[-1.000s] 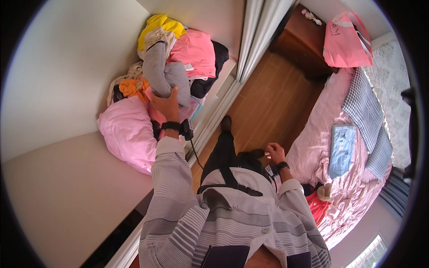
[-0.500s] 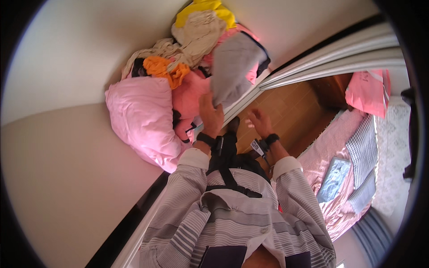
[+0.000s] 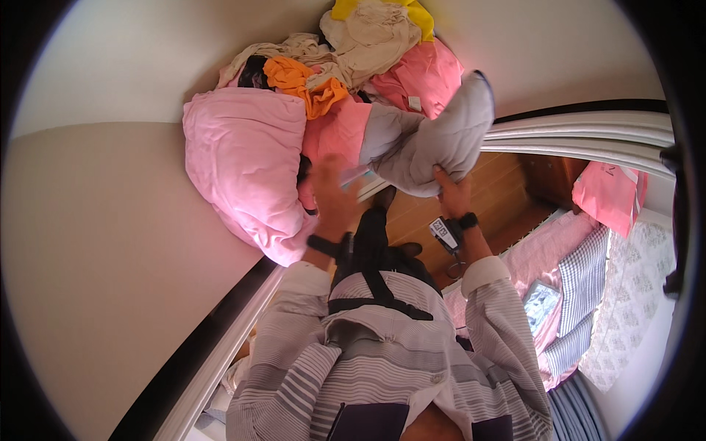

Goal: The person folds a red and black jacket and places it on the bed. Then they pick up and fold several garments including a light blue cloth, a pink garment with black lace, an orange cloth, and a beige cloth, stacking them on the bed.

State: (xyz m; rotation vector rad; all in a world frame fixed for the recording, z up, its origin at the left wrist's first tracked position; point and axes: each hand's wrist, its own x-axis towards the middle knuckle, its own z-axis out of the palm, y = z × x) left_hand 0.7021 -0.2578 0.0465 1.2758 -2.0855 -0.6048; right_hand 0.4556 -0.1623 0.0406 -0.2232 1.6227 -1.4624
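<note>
Head view: a person's two bare hands work between a wardrobe shelf and a bed.
Shelf [image 3: 125, 228]: wide and cream-coloured, bearing the clothes.
Bed [image 3: 526, 261]: pink cover, with a checked cloth [image 3: 585, 272] and a flat, folded bluish piece [image 3: 540, 303] on it.
Heap [image 3: 342, 128]: tangled and unfolded; judging by how it lies, most of the work is left here.
Pink quilt [image 3: 246, 158]: bulky, at the heap's left side, apparently not dealt with yet.
Grey padded cloth [image 3: 434, 143]: partly clear of the heap, one end against it; lifting looks begun, not finished.
Orange cloth [image 3: 301, 84]: crumpled among the rest.
Right hand [image 3: 454, 192]: clamped on the grey padded cloth's lower edge.
Left hand [image 3: 332, 195]: blurred, apart from the right, before the heap; cannot tell whether it grips anything.
</note>
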